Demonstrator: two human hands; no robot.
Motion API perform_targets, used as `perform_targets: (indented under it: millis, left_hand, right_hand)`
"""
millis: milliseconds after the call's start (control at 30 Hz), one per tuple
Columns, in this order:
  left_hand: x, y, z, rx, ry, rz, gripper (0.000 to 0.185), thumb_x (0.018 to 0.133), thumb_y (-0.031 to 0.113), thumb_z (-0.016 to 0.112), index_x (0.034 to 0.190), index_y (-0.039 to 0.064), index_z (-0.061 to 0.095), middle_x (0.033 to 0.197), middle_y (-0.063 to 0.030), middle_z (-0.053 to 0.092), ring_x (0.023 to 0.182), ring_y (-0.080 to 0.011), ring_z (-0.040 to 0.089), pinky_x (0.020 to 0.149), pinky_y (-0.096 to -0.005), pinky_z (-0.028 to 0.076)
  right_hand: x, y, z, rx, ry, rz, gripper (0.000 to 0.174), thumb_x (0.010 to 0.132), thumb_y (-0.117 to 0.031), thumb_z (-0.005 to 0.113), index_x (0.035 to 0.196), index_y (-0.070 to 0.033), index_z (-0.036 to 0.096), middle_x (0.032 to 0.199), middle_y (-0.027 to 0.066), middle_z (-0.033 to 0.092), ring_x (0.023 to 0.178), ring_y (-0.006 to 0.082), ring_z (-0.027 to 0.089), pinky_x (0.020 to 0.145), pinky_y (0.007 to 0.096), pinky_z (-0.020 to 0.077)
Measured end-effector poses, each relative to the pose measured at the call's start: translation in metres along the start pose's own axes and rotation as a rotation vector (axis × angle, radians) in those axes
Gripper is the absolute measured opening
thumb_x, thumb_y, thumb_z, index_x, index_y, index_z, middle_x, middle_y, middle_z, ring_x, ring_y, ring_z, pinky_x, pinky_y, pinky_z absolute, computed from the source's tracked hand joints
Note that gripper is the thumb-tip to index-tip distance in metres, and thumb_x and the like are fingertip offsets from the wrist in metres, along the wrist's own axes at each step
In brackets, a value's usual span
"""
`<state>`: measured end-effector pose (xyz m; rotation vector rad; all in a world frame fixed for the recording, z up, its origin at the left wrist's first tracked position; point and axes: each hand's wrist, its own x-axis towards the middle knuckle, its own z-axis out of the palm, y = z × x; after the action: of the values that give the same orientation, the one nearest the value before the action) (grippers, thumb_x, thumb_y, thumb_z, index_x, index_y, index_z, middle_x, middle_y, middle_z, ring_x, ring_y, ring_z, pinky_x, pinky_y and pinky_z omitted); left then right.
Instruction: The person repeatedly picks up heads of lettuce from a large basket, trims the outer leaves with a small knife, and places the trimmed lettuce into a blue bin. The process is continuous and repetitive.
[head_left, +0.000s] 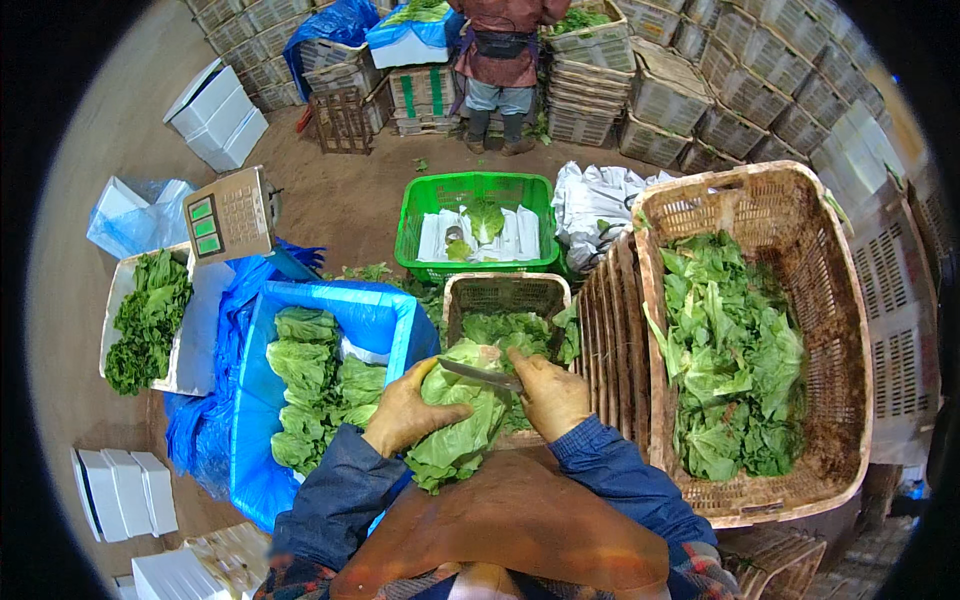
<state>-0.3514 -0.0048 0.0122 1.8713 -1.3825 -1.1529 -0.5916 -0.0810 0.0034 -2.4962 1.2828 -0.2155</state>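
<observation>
A head of leafy lettuce (461, 439) rests in my left hand (412, 409), its cut end pointing away from me. In my right hand (550, 390) is a knife (480, 373), the blade lying across the lettuce near its base. Beneath and beyond my hands stands a small crate (507, 281) holding loose green leaves (517, 330). On my left, a box lined with blue plastic (255, 420) contains several lettuce heads (304, 367) laid in rows. To my right a large, dirty plastic crate (757, 184) holds more lettuce (739, 360).
A green basket (476, 181) with white packs stands ahead, beside white bags (592, 202). A digital scale display (232, 214) rises at the left above a foam box of greens (150, 322). Another person (499, 75) stands at the far side among stacked crates (589, 105).
</observation>
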Motion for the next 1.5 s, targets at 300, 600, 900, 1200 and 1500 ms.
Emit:
perform_targets:
  millis: [300, 600, 900, 1200, 1500]
  left_hand:
    - [-0.011, 0.042, 0.013, 0.120, -0.039, 0.078, 0.093, 0.067, 0.042, 0.092, 0.143, 0.003, 0.055, 0.131, -0.0220, 0.066, 0.119, -0.0312, 0.066, 0.102, -0.0376, 0.052]
    - [0.031, 0.103, 0.026, -0.068, 0.019, 0.397, 0.129, 0.066, 0.018, 0.095, 0.165, 0.013, 0.013, 0.152, -0.0216, 0.050, 0.131, -0.0358, 0.058, 0.102, -0.0409, 0.051]
    - [0.055, 0.014, 0.064, -0.551, -0.023, 0.420, 0.088, 0.091, 0.047, 0.078, 0.154, 0.002, 0.037, 0.145, -0.0143, 0.053, 0.131, -0.0233, 0.052, 0.109, -0.0364, 0.043]
    - [0.066, -0.039, -0.009, -0.662, 0.106, 0.292, 0.041, 0.108, 0.033, 0.049, 0.120, -0.003, 0.065, 0.106, -0.0089, 0.073, 0.093, -0.0164, 0.070, 0.083, -0.0320, 0.057]
    - [0.053, -0.059, -0.011, -0.454, 0.245, 0.466, 0.038, 0.100, 0.029, 0.062, 0.121, -0.002, 0.067, 0.120, -0.0128, 0.070, 0.105, -0.0240, 0.069, 0.090, -0.0376, 0.055]
  right_hand:
    - [-0.027, 0.129, 0.052, -0.099, -0.135, 0.562, 0.042, 0.083, -0.005, 0.070, 0.125, -0.011, 0.066, 0.102, 0.0137, 0.071, 0.089, 0.0343, 0.072, 0.076, 0.0450, 0.0594]
    - [-0.018, 0.062, 0.010, 1.487, 0.126, 0.653, 0.070, 0.096, -0.061, 0.064, 0.128, 0.001, 0.059, 0.107, 0.0102, 0.068, 0.095, 0.0188, 0.067, 0.084, 0.0325, 0.0554]
    - [-0.011, 0.067, 0.007, 1.378, 0.249, 0.674, 0.035, 0.098, -0.037, 0.071, 0.098, -0.002, 0.068, 0.077, 0.0037, 0.062, 0.060, 0.0116, 0.055, 0.054, 0.0277, 0.0479]
    - [0.003, 0.100, -0.030, 0.097, 0.118, 0.295, 0.060, 0.087, -0.040, 0.080, 0.135, -0.009, 0.063, 0.134, 0.0144, 0.064, 0.124, 0.0315, 0.061, 0.101, 0.0398, 0.0527]
    - [0.059, 0.076, -0.022, 1.108, 0.391, 0.374, 0.020, 0.090, -0.016, 0.078, 0.101, 0.000, 0.076, 0.082, 0.0037, 0.070, 0.070, 0.0110, 0.059, 0.063, 0.0278, 0.0499]
